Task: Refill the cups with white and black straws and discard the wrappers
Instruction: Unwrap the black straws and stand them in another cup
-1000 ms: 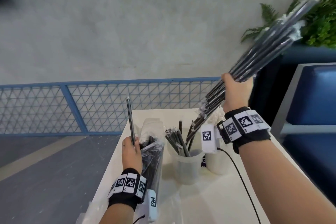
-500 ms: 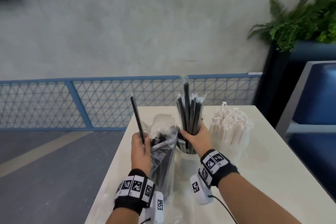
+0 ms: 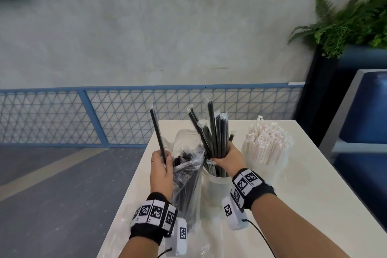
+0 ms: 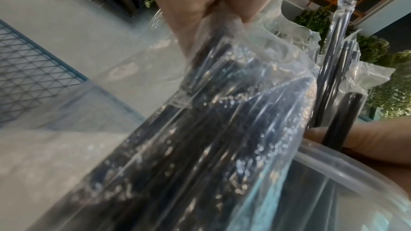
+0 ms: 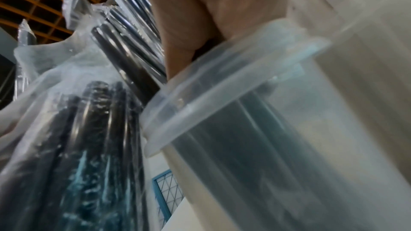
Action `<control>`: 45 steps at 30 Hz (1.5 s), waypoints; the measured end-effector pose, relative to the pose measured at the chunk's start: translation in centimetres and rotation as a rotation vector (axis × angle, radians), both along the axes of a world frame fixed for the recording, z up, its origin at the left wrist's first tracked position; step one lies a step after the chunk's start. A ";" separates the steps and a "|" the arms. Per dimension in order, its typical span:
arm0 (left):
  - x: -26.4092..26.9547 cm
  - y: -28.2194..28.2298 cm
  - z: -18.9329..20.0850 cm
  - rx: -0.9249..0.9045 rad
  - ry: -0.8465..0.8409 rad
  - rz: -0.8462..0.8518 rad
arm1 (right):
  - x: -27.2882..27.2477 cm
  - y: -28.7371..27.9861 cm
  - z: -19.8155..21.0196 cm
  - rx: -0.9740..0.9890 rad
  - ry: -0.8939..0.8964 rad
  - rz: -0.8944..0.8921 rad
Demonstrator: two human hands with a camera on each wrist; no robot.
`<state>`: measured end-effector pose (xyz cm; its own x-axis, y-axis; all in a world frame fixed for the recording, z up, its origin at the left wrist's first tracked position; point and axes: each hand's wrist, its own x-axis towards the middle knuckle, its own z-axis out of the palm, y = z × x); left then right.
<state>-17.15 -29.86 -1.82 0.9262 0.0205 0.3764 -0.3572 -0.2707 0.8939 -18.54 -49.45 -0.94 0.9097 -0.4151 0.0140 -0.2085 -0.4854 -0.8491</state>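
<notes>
Lowered: right hand [image 3: 227, 156] w/ black straws [image 3: 217, 134] upright, ends in cup [image 3: 215, 190].

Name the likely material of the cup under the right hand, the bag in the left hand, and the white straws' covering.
Cup: probably frosted plastic; straws show dimly through its wall.
Bag: thin clear plastic film, crinkled and glinting.
White straws: seemingly paper sleeves, matte with frayed ends.

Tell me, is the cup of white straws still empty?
No. In the head view the cup of white straws is packed full, its paper-wrapped straw tops fanning out above the rim on the white table.
</notes>
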 end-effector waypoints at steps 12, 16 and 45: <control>0.2 0.3 -0.3 0.016 0.003 0.014 | -0.5 2.0 2.5 -0.306 -0.336 0.064; -0.1 0.4 -0.3 0.009 0.006 0.007 | -0.1 1.4 2.4 -0.316 -0.217 0.034; 0.7 1.2 -0.5 0.010 -0.002 -0.001 | 6.8 3.4 11.9 -0.630 0.194 0.445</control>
<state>-16.46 -28.67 -2.32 0.9255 0.0159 0.3783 -0.3592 -0.2789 0.8906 -11.71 -46.02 10.96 0.9985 0.0215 -0.0508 0.0021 -0.9348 -0.3551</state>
